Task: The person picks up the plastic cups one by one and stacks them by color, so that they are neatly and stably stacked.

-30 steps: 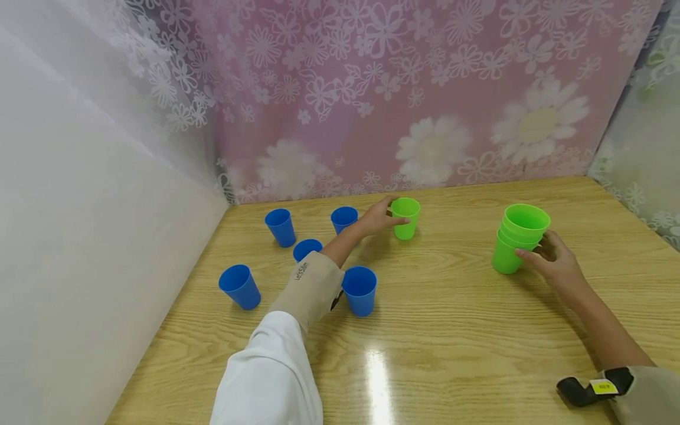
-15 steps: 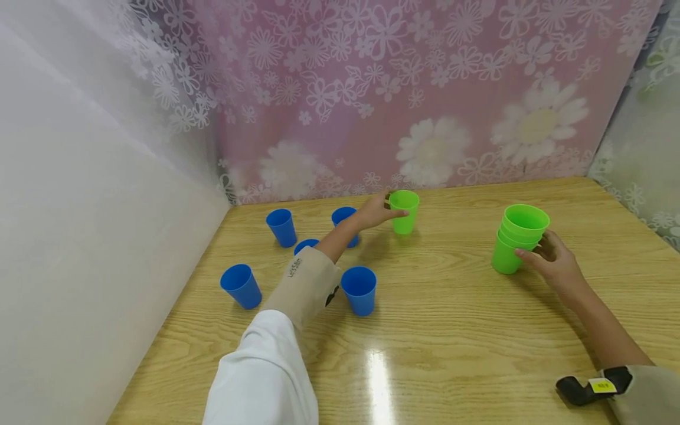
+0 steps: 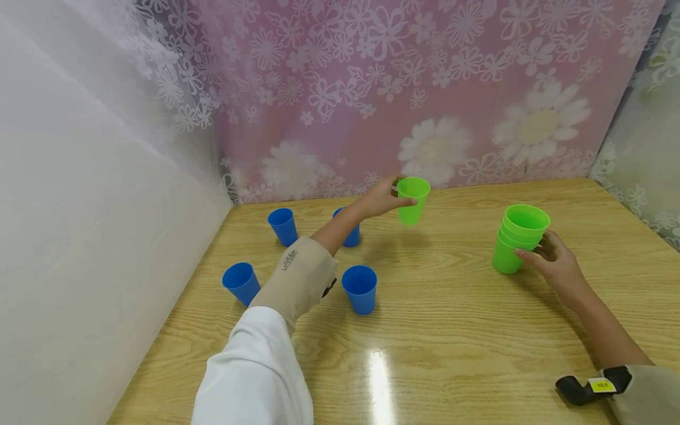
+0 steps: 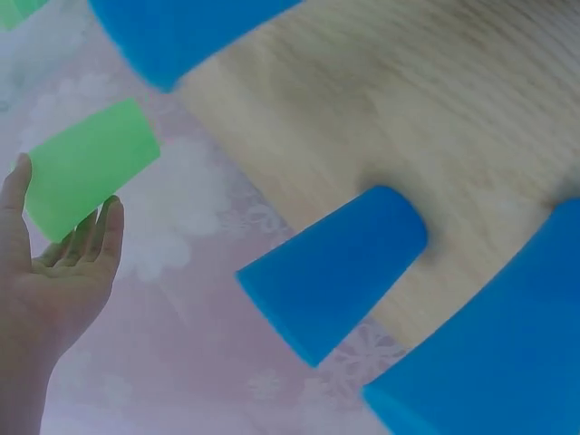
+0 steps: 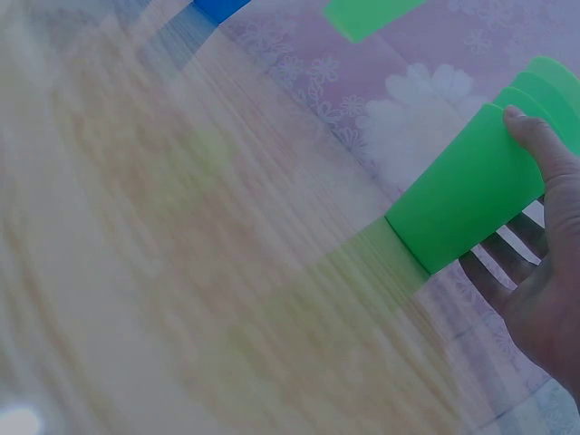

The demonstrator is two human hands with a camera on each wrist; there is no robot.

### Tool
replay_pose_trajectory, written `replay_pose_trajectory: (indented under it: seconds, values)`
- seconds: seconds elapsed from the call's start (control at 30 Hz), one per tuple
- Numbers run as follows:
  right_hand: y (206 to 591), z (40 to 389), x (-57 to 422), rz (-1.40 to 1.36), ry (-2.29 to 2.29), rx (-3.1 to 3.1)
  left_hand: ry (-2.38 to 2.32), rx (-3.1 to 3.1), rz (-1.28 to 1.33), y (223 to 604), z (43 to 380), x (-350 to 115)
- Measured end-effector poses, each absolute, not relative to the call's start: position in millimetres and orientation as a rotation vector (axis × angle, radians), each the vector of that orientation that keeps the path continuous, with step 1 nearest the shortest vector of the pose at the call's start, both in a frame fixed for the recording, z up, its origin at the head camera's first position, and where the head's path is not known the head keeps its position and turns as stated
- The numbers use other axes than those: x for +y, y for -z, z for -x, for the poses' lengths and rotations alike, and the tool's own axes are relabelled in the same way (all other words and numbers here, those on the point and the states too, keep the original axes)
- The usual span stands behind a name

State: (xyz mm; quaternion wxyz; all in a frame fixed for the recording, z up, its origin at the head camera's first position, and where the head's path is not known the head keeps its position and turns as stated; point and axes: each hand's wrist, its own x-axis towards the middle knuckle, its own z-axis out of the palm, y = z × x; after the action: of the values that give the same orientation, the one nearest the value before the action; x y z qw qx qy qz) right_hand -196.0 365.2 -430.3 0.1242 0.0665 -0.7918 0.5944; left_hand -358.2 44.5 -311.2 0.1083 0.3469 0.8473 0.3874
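A single green cup (image 3: 412, 203) is held off the table by my left hand (image 3: 383, 198), thumb on the near side and fingers behind. The left wrist view shows the same green cup (image 4: 91, 168) between thumb and fingers. On the right, my right hand (image 3: 555, 265) grips a stack of nested green cups (image 3: 512, 251), which stands upright on the table. In the right wrist view the thumb lies near the rims of the stacked cups (image 5: 480, 186), with the fingers round the far side.
Several upright blue cups stand on the left of the wooden table (image 3: 435, 342): one at the back left (image 3: 283, 227), one front left (image 3: 241, 283), one nearer the middle (image 3: 361, 290), and one partly behind my left forearm (image 3: 352, 236). A flowered curtain (image 3: 340, 106) hangs behind.
My left hand has lifted the single green cup off the table and shifted it slightly right. The left forearm now hides one blue cup. The right hand and its stack have stayed put.
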Motion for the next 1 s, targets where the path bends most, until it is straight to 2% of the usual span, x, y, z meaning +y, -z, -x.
replay_pose_trajectory:
  seconds: [0.6, 1.0]
  values:
    - [429, 196, 366, -0.198, -1.698, -2.343, -1.082, 2.511, -1.102, 263, 336, 59]
    - [428, 194, 366, -0.184, -1.668, -2.384, -1.105, 2.464, -1.144, 240, 318, 85]
